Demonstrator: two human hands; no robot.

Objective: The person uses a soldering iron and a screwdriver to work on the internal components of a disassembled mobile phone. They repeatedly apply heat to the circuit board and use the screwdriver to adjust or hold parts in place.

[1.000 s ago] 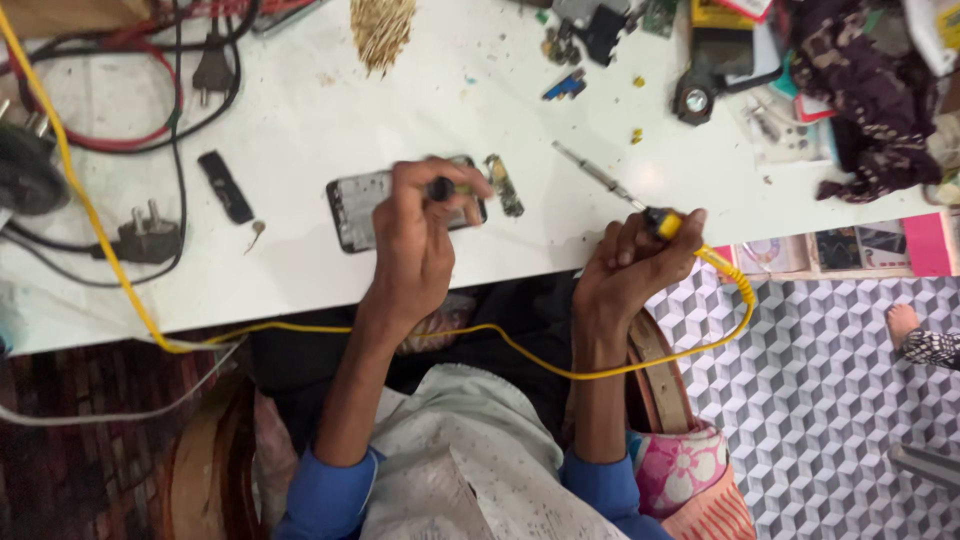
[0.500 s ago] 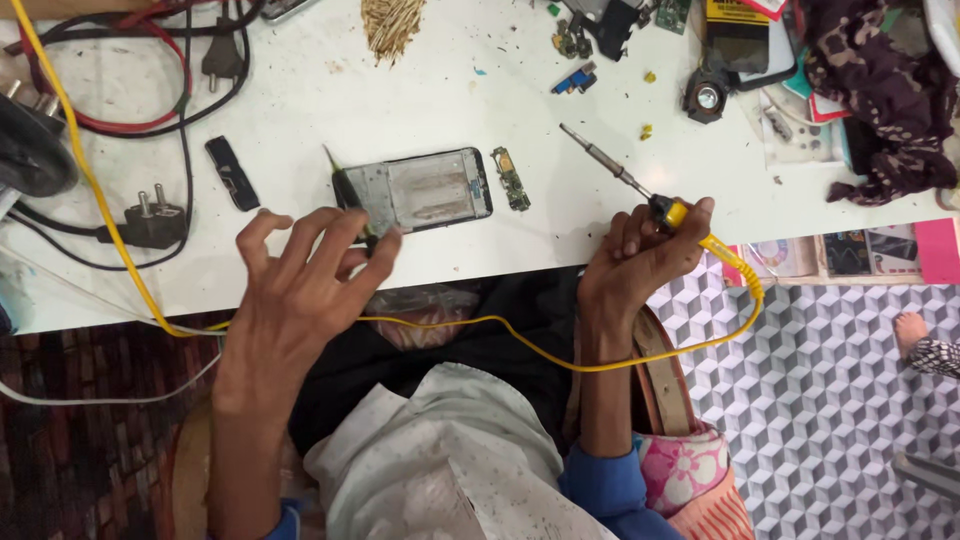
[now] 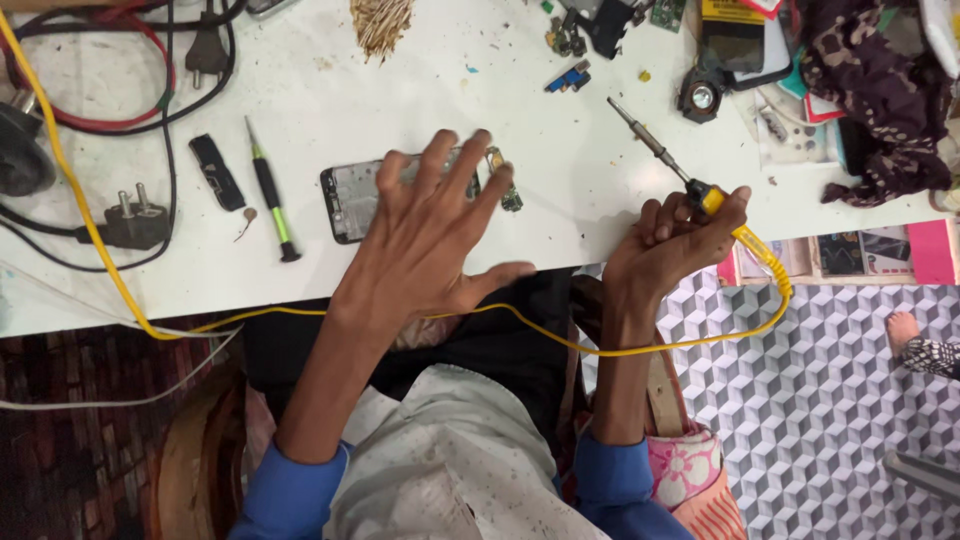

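Left hand [image 3: 425, 240] has spread flat over the phone [image 3: 352, 200].

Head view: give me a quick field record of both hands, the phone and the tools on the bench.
left hand: open, fingers spread, over the phone
right hand: gripping the soldering iron
soldering iron: tip raised over the table, pointing away from the person
yellow cord: runs from the iron, across the lap, up the table's left side
phone: opened, flat on the white table, partly hidden by the left hand
screwdriver: green and black, lying left of the phone
plug: black, near the left edge
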